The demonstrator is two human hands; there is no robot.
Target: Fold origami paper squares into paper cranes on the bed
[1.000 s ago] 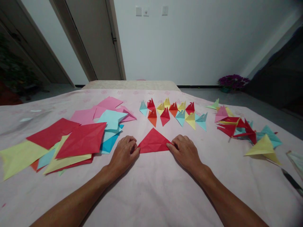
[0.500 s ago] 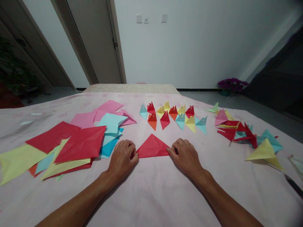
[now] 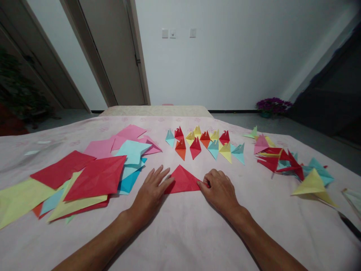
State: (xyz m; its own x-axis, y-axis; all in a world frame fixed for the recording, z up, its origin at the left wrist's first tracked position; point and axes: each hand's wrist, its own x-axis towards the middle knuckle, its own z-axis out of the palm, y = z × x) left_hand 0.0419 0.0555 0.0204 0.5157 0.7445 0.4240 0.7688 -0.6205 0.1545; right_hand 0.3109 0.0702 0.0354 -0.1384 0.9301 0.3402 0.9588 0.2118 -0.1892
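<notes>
A red sheet of paper folded into a triangle (image 3: 182, 181) lies flat in front of me, its peak pointing away. My left hand (image 3: 153, 188) rests at its left corner with fingers stretched and spread, the thumb over the paper. At the right corner my right hand (image 3: 218, 188) pinches the paper between thumb and curled fingers. Just beyond stand several small folded paper cranes (image 3: 195, 148) in red, orange, yellow and light blue.
Loose paper sheets (image 3: 96, 178) in red, yellow, blue and pink overlap on the left. A heap of folded paper pieces (image 3: 293, 165) lies on the right, near a dark object (image 3: 349, 226) at the edge. A pink cloth (image 3: 180, 233) covers the table.
My left hand has let go of the left corner; its fingers have opened and spread, the thumb moving over the paper. My right hand keeps its pinch. The view has tilted slightly up.
</notes>
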